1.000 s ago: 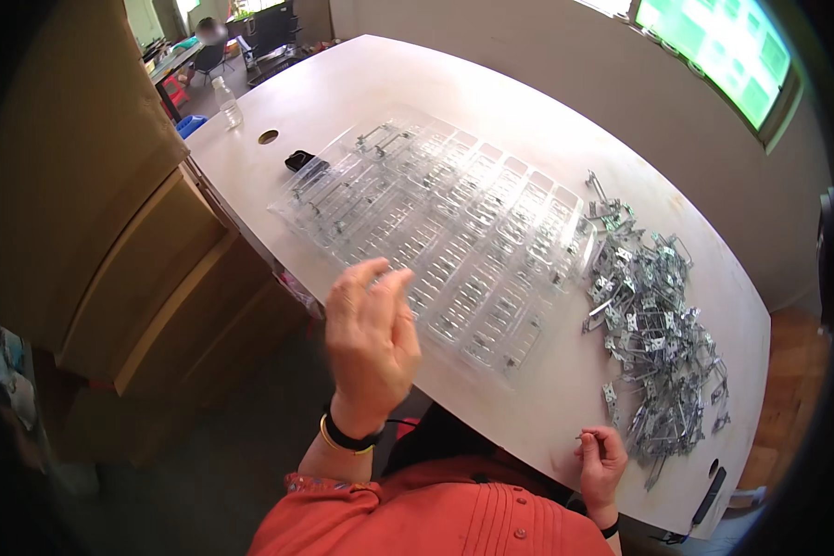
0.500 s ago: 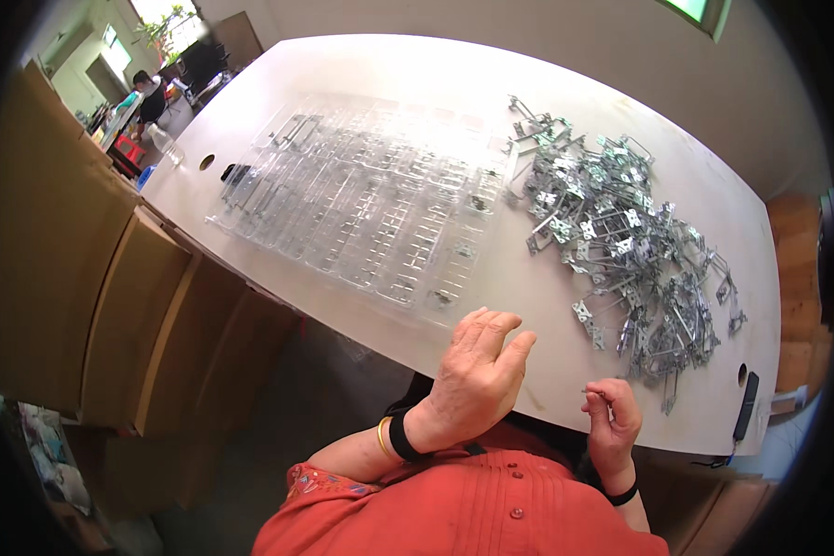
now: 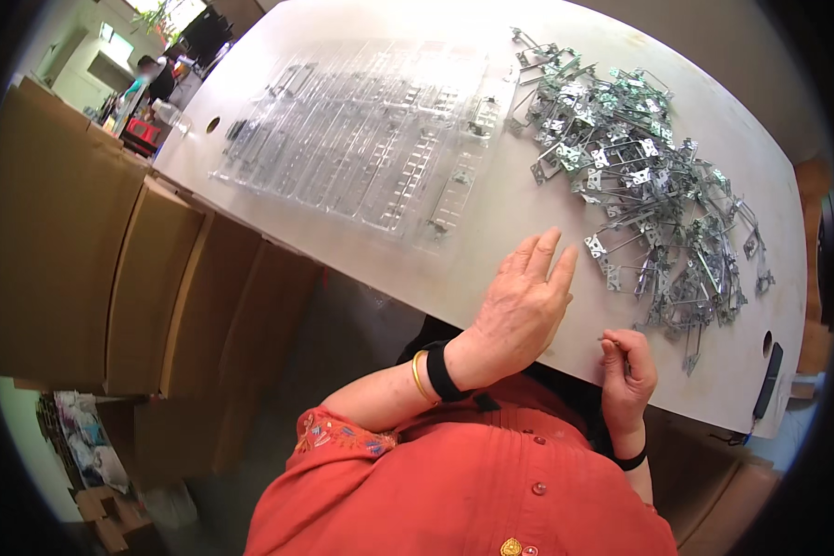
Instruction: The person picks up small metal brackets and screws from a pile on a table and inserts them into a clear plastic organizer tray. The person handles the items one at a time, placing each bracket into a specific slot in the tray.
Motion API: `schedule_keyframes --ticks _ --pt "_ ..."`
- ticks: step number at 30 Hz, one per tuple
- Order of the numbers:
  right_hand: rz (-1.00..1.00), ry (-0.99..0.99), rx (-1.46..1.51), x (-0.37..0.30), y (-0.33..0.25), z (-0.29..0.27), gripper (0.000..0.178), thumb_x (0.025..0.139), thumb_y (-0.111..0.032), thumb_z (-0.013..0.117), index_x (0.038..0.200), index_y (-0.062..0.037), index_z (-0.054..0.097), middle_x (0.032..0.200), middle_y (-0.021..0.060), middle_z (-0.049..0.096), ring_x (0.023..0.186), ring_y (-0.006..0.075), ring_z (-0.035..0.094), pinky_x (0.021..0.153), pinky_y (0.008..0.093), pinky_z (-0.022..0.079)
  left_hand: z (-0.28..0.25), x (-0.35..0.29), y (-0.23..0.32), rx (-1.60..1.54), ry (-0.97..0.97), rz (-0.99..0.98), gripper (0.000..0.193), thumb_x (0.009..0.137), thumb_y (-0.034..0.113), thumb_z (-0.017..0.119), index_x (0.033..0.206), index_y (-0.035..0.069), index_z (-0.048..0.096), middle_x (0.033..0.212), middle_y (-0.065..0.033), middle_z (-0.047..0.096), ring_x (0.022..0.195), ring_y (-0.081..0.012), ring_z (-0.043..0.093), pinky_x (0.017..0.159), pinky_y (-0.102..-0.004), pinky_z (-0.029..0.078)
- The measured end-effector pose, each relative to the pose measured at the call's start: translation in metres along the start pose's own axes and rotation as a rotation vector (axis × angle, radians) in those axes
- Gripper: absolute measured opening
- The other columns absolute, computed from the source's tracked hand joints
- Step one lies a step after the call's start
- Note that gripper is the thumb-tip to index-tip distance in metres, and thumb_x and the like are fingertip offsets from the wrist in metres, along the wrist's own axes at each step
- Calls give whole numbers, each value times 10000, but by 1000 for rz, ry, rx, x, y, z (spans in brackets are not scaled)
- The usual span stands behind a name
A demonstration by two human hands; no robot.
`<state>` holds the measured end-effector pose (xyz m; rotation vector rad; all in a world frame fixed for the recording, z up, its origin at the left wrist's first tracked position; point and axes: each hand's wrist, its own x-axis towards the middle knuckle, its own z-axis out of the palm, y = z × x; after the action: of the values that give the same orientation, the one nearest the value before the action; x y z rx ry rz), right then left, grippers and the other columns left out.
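My left hand (image 3: 519,310) hovers over the near part of the white table (image 3: 491,269). Its fingers are stretched out and hold nothing visible. A heap of silvery metal brackets (image 3: 639,176) with thin rods lies beyond it to the right. Close to the table's front edge, my right hand (image 3: 628,375) has thumb and forefinger pinched together. Something tiny shows at their tips, too small to name. Ahead and to the left sits a clear plastic tray (image 3: 343,213) with long compartments. Metal pieces lie in several of them.
A dark elongated object (image 3: 766,380) lies at the table's right end. Large cardboard boxes (image 3: 148,287) stand along the left side. Far back at the left, a person (image 3: 160,82) is near a red stool (image 3: 142,132). A clear bottle (image 3: 169,113) stands at the table's far left edge.
The view has tilted, so the table sits higher in it. My left hand has shifted right toward the bracket heap, its fingers straighter. The right hand keeps its pinch.
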<state>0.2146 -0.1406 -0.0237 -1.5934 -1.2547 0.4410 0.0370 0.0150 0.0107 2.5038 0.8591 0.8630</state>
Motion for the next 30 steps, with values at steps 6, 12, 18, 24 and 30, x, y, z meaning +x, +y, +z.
schedule_keyframes --ticks 6,12,18,24,30 --pt "44 3 19 -3 10 -3 67 1051 -9 695 1115 -1 711 1047 71 678 769 96 571 692 243 494 18 -5 4 -3 -38 -34 691 943 140 751 1545 -58 476 1580 -341 435 1443 -516 468 1173 -554 431" --pt "39 2 -32 -4 19 -5 63 1044 -22 711 1100 6 712 1040 74 699 857 138 617 786 282 522 25 0 4 36 -56 -44 724 948 141 735 1562 -88 427 1589 -367 415 1448 -552 450 1179 -572 420" --pt "58 10 -39 -1 17 0 65 1017 -23 737 1080 -11 726 994 82 713 897 176 655 816 296 522 27 17 0 89 -86 -52 711 932 146 744 1532 -97 451 1571 -375 436 1415 -552 487 1179 -558 430" --pt "48 12 21 4 8 1 78 1003 -22 756 1079 -16 740 1001 90 730 865 170 664 771 287 523 18 24 -10 116 -132 -40 704 888 148 788 1485 -95 505 1537 -353 485 1394 -515 508 1171 -522 446" --pt "30 17 42 6 3 -2 99 987 -5 764 1082 -20 745 992 96 726 839 186 668 746 292 528 20 34 10 41 -207 33 672 898 124 772 1479 -95 513 1514 -358 504 1383 -520 508 1163 -535 446"
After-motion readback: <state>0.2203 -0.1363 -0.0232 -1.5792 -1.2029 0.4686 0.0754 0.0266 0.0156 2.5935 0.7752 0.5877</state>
